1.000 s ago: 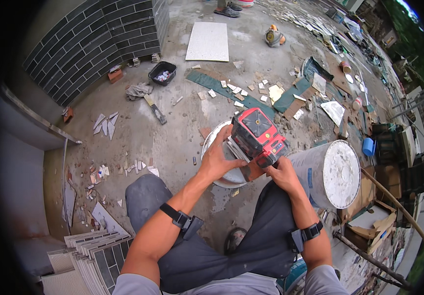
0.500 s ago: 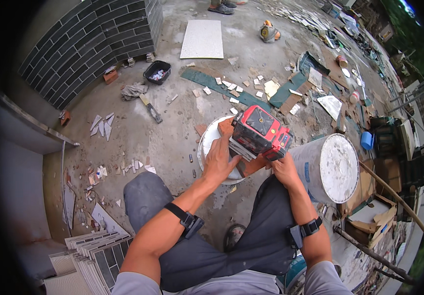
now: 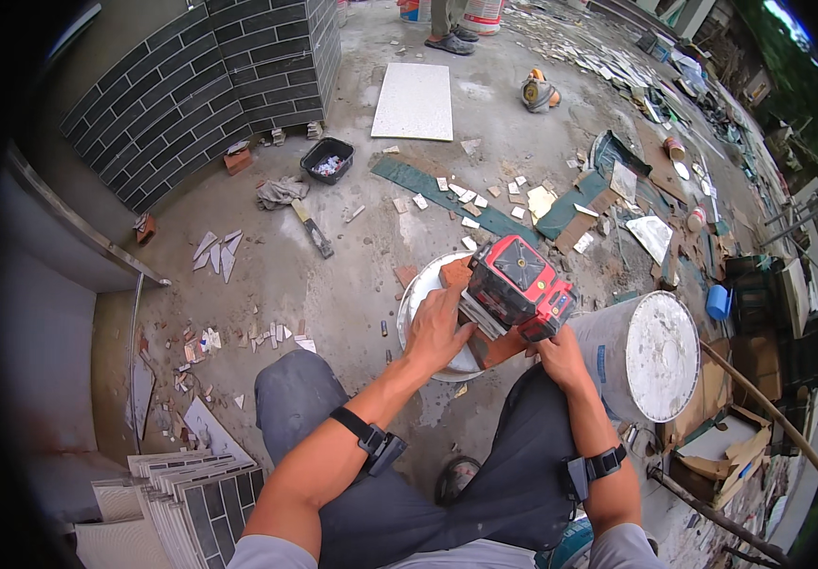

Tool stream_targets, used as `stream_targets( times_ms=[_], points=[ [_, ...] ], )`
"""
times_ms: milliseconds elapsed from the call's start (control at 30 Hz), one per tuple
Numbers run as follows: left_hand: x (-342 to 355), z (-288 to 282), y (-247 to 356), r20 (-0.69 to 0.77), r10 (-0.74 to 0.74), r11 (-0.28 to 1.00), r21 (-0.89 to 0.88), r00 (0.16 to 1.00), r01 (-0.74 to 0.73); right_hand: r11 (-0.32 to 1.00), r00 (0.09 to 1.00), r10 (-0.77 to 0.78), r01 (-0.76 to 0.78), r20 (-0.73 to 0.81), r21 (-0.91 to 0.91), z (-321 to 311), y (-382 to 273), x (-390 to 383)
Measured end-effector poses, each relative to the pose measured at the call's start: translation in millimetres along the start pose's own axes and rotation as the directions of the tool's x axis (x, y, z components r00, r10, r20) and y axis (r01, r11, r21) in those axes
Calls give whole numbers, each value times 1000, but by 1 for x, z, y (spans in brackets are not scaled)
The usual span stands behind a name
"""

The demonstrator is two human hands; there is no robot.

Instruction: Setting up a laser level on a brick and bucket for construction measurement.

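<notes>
A red and black laser level [image 3: 520, 284] rests tilted on thin flat pieces [image 3: 487, 316] and orange bricks [image 3: 502, 350]. The stack stands on a round white bucket lid [image 3: 418, 289] between my knees. Curled against the stack's left side, my left hand [image 3: 435, 330] has its fingers by the upper brick [image 3: 455, 273] and its thumb near the flat pieces. What its fingertips grip is hidden. At the opposite side my right hand [image 3: 562, 358] is closed at the laser level's lower right corner, beside the end of the lower brick; its fingertips are partly covered.
A white bucket [image 3: 660, 356] stands close by my right arm. Stacked tiles [image 3: 210, 503] lie at lower left. Ahead are a black tub [image 3: 327, 159], a hammer-like tool [image 3: 312, 229], a white board [image 3: 413, 101] and scattered tile scraps. A person's feet [image 3: 451, 42] show at the top.
The view has tilted up, so the scene sits lower and slightly right in the picture. Both hands keep nearly the same places against the laser level and its stack.
</notes>
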State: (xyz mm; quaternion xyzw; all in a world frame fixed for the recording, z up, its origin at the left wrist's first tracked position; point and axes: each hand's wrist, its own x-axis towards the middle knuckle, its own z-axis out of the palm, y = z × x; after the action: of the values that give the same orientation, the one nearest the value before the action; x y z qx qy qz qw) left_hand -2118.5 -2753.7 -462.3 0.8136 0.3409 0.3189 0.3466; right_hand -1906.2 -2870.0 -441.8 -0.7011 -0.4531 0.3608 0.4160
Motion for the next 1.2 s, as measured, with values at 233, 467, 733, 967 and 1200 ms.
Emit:
stream_targets(
  times_ms=[233,467,733,967,1200],
  points=[
    [-7,-15,-6,-10,-25,1000,13,1000,25,973,990,-9,42,-142,229,-9,1,-8],
    [-25,-36,-10,-109,44,989,143,993,-29,910,895,44,148,-445,387,-11,4,-23],
    [-67,-146,49,109,-392,901,245,913,358,847,913,298,-119,-277,519,-8,-63,-69],
    [-148,-309,164,367,-718,696,379,591,610,839,735,348,33,582,-543,-59,-141,-164],
    [-341,-347,295,749,-651,487,290,121,824,802,501,510,19,699,-598,-118,-189,-253]
  ],
)
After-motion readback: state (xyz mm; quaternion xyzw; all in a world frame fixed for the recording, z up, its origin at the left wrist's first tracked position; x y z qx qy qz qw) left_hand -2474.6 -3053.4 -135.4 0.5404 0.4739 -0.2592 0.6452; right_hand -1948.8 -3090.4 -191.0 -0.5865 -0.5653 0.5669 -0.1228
